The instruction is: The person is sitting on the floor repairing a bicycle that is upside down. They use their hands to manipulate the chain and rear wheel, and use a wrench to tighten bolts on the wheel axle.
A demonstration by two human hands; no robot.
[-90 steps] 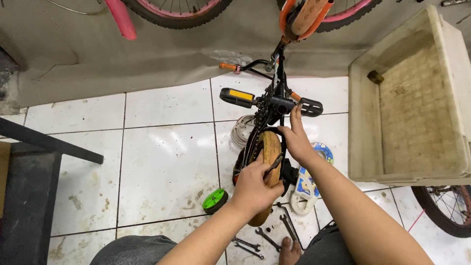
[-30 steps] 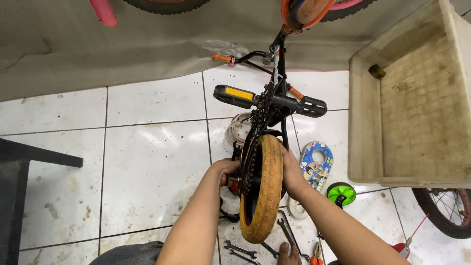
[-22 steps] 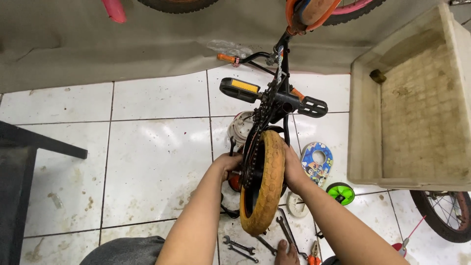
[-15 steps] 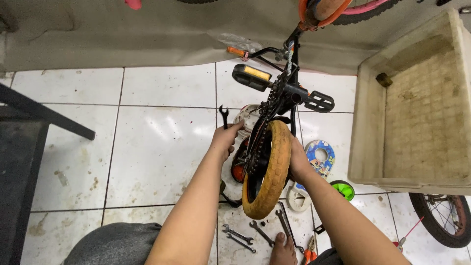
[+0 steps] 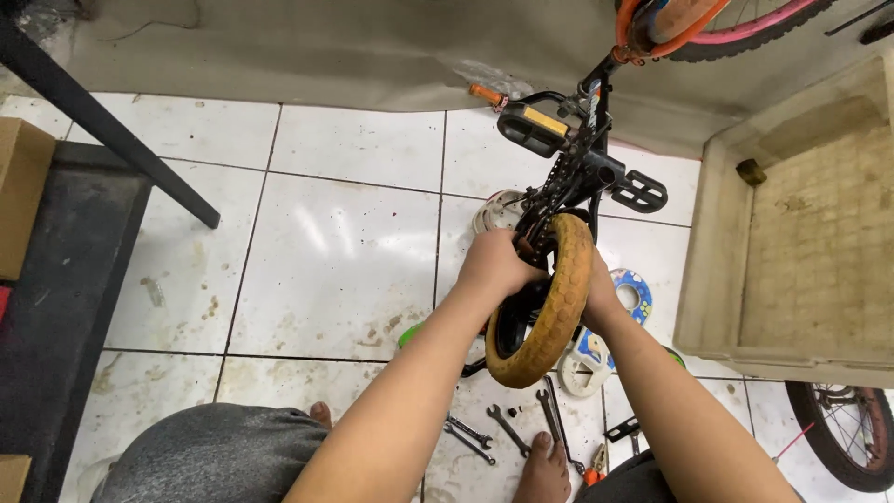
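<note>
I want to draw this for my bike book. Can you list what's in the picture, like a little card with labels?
Place: white tiled floor, person sitting, seen from above
Main thing: small black bike upside down, pedals up
Wheel: yellow-brown tyre
Left hand: gripping by the wheel's hub, fingers curled
Right hand: behind the tyre, mostly hidden
On floor: wrenches by a bare foot
Right side: pale wooden crate
Far right: another bike wheel

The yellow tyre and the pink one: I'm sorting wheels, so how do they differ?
The yellow tyre is small, worn and grubby, gripped between the left hand and right hand; the pink tyre looks thinner, cleaner, untouched and mostly out of frame. Both are mounted bicycle tyres.
</note>
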